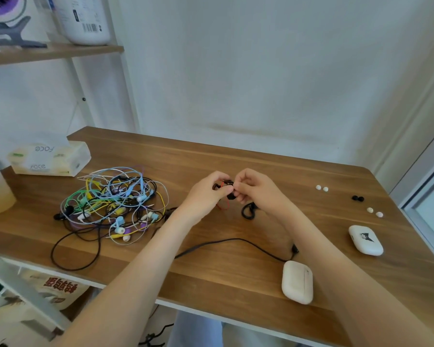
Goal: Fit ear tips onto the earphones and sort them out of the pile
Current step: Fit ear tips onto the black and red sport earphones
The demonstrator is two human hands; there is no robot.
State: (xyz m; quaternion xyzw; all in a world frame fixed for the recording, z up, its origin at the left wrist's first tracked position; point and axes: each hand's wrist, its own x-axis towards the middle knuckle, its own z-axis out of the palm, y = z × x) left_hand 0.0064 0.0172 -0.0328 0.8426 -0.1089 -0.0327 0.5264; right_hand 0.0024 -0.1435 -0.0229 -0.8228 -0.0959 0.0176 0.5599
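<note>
Looks like we're mid-fitting here. Both hands are over the counter, the left hand and the right hand fingertip to fingertip, each pinching the same black earphone. So the grip is clenched on that bud from both sides.

A thin red wire loops out just below the grip, and a black cord coil hangs under the right hand. Can't tell if a tip is already on, the fingers cover that bit.

The pile of coloured earphones sits well off to the left of the grip. The spare black ear tips and white ear tips are off to its right.

Next move, my guess: push the tip on square with a little twist while the other hand braces the bud. After that, lay this set down away from the pile.
</note>
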